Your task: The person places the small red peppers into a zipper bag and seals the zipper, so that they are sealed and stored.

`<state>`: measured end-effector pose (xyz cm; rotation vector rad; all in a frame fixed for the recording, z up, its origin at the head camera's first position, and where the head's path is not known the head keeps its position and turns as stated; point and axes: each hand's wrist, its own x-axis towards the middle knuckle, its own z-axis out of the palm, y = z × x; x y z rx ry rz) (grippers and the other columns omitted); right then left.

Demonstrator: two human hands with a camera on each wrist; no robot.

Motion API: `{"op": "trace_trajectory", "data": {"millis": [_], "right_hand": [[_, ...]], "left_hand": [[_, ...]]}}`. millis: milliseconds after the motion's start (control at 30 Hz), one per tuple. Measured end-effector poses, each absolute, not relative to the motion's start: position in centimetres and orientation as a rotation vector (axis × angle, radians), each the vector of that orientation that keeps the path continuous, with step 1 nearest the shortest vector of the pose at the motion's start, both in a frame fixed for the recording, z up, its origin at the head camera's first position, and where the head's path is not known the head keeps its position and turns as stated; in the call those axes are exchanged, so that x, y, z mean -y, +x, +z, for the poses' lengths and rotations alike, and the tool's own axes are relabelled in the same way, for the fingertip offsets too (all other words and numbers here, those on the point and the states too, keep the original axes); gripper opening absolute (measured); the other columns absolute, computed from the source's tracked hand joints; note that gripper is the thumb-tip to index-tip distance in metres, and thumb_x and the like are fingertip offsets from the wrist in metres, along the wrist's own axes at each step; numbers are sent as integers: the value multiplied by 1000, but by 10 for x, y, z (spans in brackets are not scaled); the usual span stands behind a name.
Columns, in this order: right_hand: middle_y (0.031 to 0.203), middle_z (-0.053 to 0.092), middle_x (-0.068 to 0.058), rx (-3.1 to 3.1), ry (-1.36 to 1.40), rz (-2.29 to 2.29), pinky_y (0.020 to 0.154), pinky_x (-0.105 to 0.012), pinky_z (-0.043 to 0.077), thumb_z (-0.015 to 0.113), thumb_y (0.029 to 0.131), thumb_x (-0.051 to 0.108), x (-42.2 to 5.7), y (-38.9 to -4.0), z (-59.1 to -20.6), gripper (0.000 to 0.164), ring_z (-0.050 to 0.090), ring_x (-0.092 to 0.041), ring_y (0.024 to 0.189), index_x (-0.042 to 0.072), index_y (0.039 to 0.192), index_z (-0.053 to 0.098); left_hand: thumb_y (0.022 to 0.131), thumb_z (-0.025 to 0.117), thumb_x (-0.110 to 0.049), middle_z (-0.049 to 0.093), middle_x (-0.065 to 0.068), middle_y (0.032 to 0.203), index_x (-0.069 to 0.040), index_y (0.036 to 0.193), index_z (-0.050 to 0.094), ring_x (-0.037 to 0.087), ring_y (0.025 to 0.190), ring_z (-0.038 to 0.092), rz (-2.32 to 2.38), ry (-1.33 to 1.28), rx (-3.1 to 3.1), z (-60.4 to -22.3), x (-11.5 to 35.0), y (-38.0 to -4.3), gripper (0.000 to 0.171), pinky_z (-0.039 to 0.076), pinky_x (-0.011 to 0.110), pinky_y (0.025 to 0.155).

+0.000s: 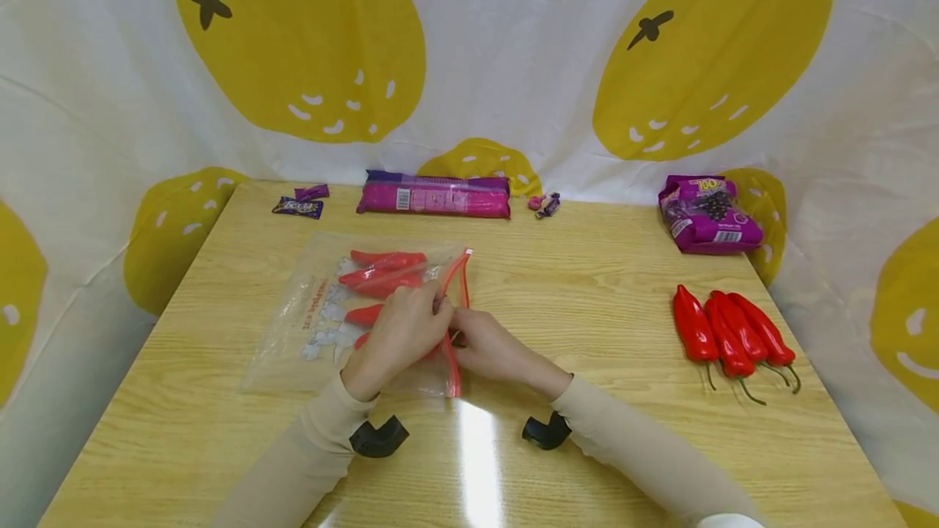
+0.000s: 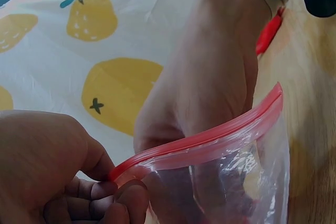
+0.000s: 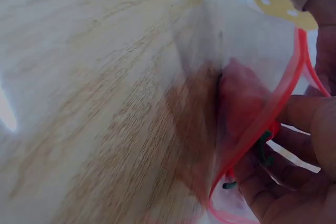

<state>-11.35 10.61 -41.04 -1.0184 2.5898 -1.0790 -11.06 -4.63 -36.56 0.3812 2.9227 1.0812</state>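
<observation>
A clear zip bag with a red zip edge lies on the table, its mouth facing right. Several long red peppers show through its plastic. My left hand pinches the upper zip edge between thumb and fingers and lifts it. Through the mouth reaches my right hand, its thumb and fingers around the stem end of a red pepper. That pepper's green stem shows between them. In the left wrist view the right hand's fingertips are hard to make out behind the plastic.
Several more red peppers lie at the table's right. Along the back are a purple grape-print pack, a long purple packet, and small wrapped sweets. Purple wrapped bars lie back left. A fruit-print cloth hangs behind.
</observation>
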Motion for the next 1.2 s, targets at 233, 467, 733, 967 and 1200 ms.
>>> {"op": "trace_trajectory", "data": {"millis": [233,467,733,967,1200], "right_hand": [[87,62,-5,-2687,-1068,-980,72,-26,48,62,83,9,-93,-119,-415,20,57,-12,79,2,101,57],[88,60,-11,-2788,-1145,-934,77,-32,48,58,76,1,-88,-123,-428,26,58,-21,81,-4,101,54],[90,61,-10,-2791,-1095,-935,77,-31,48,56,76,2,-89,-121,-429,28,59,-20,82,-3,104,56],[91,63,-2,-2849,-1015,-889,69,-26,48,64,81,14,-118,-111,-410,27,60,-15,80,10,108,62],[94,63,-4,-3191,-957,-659,61,-28,49,69,79,16,-191,-94,-395,27,60,-16,76,9,105,65]], "left_hand": [[82,51,-15,41,2,54,-11,65,49,15,48,40,1087,385,-2943,-366,46,-110,17,32,27,42],[82,50,-15,36,0,52,-12,64,48,15,48,37,1074,414,-2985,-368,46,-109,19,31,27,41],[83,49,-14,38,0,52,-12,63,47,12,44,35,1095,387,-2956,-367,46,-108,20,27,24,39],[85,50,-15,43,0,52,-11,68,49,10,41,38,1121,364,-2904,-366,48,-108,18,27,22,36],[86,49,-17,46,-1,52,-12,69,50,10,39,40,1131,373,-2902,-364,51,-109,18,28,21,35]]}}
